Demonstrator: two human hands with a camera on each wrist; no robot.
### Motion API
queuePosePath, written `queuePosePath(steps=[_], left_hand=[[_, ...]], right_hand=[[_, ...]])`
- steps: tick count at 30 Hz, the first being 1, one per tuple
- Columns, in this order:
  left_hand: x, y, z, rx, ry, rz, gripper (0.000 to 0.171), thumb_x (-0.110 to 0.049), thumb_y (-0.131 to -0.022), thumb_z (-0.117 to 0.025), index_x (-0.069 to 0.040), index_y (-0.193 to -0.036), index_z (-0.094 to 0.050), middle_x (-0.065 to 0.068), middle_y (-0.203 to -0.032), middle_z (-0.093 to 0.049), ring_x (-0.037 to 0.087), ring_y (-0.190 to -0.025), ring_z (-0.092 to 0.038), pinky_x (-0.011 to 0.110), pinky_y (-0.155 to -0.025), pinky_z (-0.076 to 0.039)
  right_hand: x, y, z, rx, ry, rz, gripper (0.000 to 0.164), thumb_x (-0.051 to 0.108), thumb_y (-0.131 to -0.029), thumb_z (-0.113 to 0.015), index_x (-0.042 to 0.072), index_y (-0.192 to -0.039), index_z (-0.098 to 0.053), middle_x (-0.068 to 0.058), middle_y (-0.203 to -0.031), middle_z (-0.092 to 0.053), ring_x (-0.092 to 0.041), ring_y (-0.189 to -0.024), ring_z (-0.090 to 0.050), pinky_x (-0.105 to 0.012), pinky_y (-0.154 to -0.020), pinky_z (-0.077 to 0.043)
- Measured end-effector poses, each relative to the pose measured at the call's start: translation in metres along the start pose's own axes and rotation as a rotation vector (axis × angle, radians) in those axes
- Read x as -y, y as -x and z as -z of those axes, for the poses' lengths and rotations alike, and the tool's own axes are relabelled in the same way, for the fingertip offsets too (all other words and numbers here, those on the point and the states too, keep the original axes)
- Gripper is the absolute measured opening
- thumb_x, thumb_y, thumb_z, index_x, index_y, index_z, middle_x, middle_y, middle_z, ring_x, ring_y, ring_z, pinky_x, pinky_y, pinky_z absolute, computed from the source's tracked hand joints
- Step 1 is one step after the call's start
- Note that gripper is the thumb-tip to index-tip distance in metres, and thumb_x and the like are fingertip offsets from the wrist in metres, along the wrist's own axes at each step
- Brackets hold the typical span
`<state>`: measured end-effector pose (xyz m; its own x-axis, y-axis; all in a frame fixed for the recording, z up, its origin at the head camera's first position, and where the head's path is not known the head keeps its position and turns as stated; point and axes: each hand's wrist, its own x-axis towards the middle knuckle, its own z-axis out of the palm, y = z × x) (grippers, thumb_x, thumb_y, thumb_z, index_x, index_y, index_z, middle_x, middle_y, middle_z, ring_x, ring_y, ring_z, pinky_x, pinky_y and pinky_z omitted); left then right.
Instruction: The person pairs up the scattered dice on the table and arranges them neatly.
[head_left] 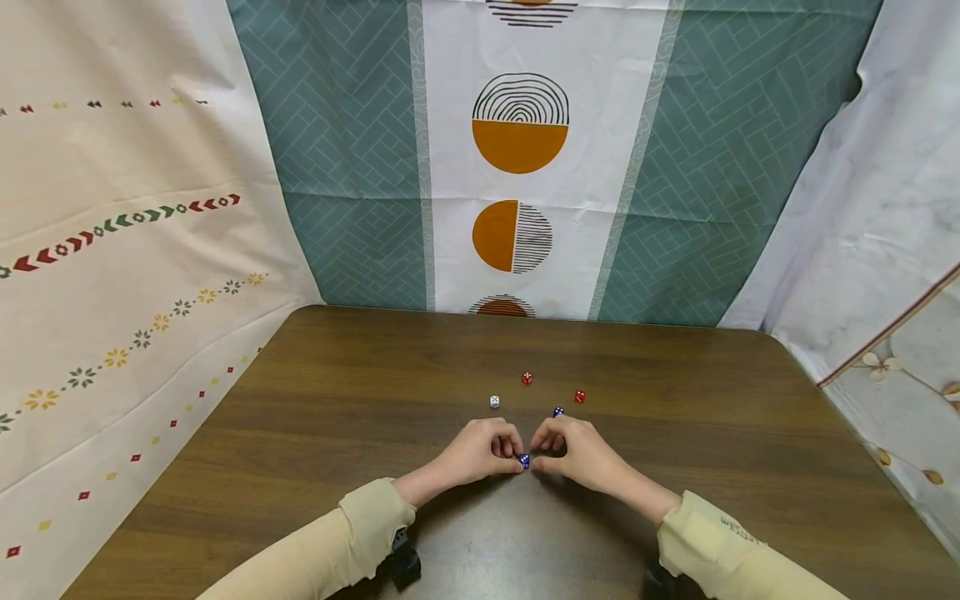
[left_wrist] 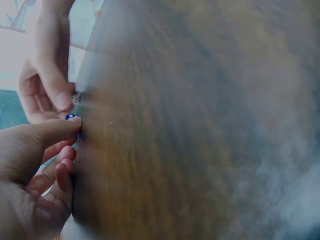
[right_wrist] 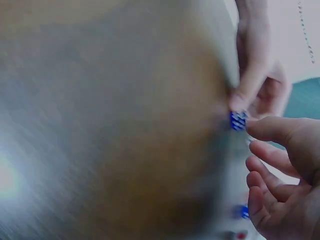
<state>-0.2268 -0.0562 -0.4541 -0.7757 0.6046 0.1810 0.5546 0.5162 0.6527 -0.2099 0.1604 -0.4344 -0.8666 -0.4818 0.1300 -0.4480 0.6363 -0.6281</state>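
Observation:
Low over the near middle of the table, my left hand [head_left: 482, 450] pinches a blue die [head_left: 524, 461] with white dots between thumb and fingertips. The left wrist view shows the thumb [left_wrist: 67, 129] against this die. My right hand [head_left: 581, 454] faces it from the right, thumb and fingers loosely bent around a gap. In the right wrist view, the tip of the right thumb [right_wrist: 262, 128] is right at the die's side. Just beyond the right hand's knuckles lies a second blue die [head_left: 558, 412], partly covered.
Farther back on the brown wooden table [head_left: 360, 367] lie a white die [head_left: 494, 402], a red die [head_left: 527, 378] and another red die [head_left: 580, 397]. A patterned curtain [head_left: 517, 167] hangs along the far edge, with pale cloths at both sides.

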Motion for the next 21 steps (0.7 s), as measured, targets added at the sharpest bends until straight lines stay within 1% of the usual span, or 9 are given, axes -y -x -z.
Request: queuePosePath(steps=[3,7,11,13,15,21], left_hand=[[-0.001,0.0,0.001,-0.001,-0.002,0.002,0.013,-0.015,-0.08,-0.082,-0.013,-0.084,-0.07,0.0,-0.078,-0.062,-0.003,-0.065,-0.049,0.015,-0.061,-0.042],[-0.002,0.001,0.002,-0.004,-0.006,-0.002,0.013,-0.014,-0.08,-0.082,-0.013,-0.084,-0.07,0.001,-0.078,-0.062,-0.003,-0.064,-0.048,0.015,-0.062,-0.042],[-0.003,0.001,0.002,0.0,-0.008,-0.004,0.013,-0.015,-0.08,-0.082,-0.012,-0.084,-0.07,0.001,-0.078,-0.062,-0.004,-0.064,-0.047,0.014,-0.062,-0.042],[-0.003,0.001,0.002,0.002,-0.009,0.0,0.013,-0.015,-0.08,-0.082,-0.013,-0.084,-0.07,0.0,-0.078,-0.062,-0.003,-0.064,-0.047,0.015,-0.062,-0.042],[-0.002,0.0,0.002,0.005,-0.013,0.005,0.013,-0.015,-0.08,-0.082,-0.013,-0.084,-0.07,0.0,-0.078,-0.062,-0.003,-0.064,-0.047,0.015,-0.062,-0.042],[-0.002,0.0,0.001,0.009,-0.007,0.009,0.013,-0.015,-0.08,-0.082,-0.014,-0.084,-0.07,-0.001,-0.078,-0.062,-0.003,-0.064,-0.048,0.015,-0.062,-0.043]], right_hand=[[-0.001,-0.005,0.014,-0.019,0.02,-0.01,0.017,0.019,-0.083,-0.079,0.013,-0.096,-0.07,0.003,-0.087,-0.066,-0.009,-0.077,-0.058,-0.023,-0.07,-0.049],[-0.006,-0.014,0.031,-0.088,0.06,-0.024,0.017,0.016,-0.084,-0.078,0.012,-0.099,-0.072,0.001,-0.09,-0.069,-0.012,-0.081,-0.06,-0.029,-0.071,-0.052],[-0.015,-0.021,0.041,-0.158,0.08,-0.039,0.021,0.013,-0.085,-0.076,0.009,-0.105,-0.074,-0.003,-0.095,-0.071,-0.016,-0.083,-0.061,-0.033,-0.074,-0.051],[-0.019,-0.024,0.044,-0.181,0.094,-0.036,0.022,0.012,-0.086,-0.075,0.009,-0.108,-0.074,-0.002,-0.095,-0.071,-0.018,-0.084,-0.061,-0.035,-0.077,-0.049],[-0.024,-0.027,0.044,-0.189,0.102,-0.038,0.024,0.011,-0.086,-0.074,0.009,-0.11,-0.074,-0.002,-0.094,-0.072,-0.018,-0.083,-0.061,-0.035,-0.076,-0.047],[-0.035,-0.029,0.041,-0.166,0.133,-0.052,0.025,0.01,-0.087,-0.073,0.01,-0.111,-0.075,0.0,-0.09,-0.071,-0.015,-0.08,-0.059,-0.031,-0.074,-0.046]])
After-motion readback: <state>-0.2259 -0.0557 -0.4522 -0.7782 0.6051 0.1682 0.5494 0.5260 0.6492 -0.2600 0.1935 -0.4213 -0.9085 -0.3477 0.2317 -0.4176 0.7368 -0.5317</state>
